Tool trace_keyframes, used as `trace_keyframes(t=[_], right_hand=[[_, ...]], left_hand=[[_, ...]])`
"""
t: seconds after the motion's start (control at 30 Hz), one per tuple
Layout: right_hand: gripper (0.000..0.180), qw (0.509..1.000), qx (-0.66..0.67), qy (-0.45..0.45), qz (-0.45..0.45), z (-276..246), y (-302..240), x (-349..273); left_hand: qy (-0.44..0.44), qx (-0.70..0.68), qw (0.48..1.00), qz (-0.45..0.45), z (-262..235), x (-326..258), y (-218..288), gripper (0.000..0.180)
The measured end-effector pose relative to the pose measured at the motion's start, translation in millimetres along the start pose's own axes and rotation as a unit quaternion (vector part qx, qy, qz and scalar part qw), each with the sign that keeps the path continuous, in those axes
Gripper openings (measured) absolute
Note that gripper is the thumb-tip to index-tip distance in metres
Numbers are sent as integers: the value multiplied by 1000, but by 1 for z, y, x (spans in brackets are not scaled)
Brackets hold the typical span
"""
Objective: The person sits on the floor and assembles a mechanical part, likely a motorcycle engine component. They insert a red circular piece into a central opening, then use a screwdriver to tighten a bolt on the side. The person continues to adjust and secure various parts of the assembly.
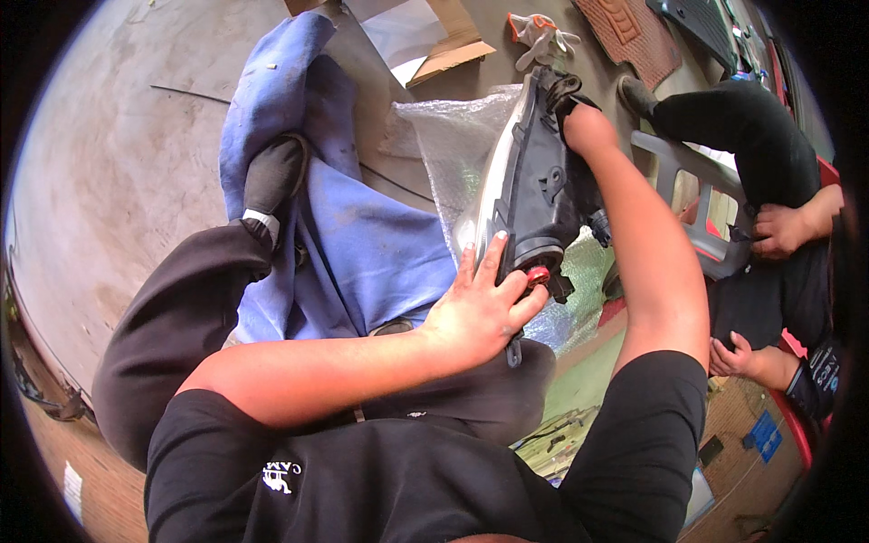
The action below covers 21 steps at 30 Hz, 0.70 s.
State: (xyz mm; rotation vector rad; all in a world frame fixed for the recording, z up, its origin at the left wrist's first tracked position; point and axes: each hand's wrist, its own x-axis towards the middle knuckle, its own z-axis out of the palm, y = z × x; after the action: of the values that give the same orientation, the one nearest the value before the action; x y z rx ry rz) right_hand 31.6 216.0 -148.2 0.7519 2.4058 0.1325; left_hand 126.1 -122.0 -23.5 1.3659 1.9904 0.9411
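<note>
Left hand (480, 303) — on red knob (538, 275) | headlight (534, 195) — black housing, whitish lens (503, 158)

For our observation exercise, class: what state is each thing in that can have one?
Headlight assembly, unwrapped
Bubble wrap, opened out, rumpled
Blue cloth, rumpled
White gloves, unworn
Cardboard, bent
Brown floor mat, lying flat
Left hand, on the headlight assembly, grip unclear
Right hand, fingers hidden, grip unclear
</note>
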Motion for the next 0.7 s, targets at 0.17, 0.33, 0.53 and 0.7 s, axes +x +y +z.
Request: trace_keyframes(t=[0.17, 0.33, 0.53, 0.7], right_hand=[[31, 999, 33, -4, 28, 4, 3, 4], [32, 999, 8, 5, 40, -5, -3, -6], [39, 973, 34, 207, -93, -115, 27, -98], [41, 844, 469, 258, 12, -93, 128, -220]], left_hand=[[58, 3, 998, 4, 1, 1, -6, 48], [70, -1, 998, -2, -2, 4, -11, 59], [78, -45, 996, -20, -17, 15, -12, 61], [72, -112, 988, -75, -36, 38, -6, 52]])
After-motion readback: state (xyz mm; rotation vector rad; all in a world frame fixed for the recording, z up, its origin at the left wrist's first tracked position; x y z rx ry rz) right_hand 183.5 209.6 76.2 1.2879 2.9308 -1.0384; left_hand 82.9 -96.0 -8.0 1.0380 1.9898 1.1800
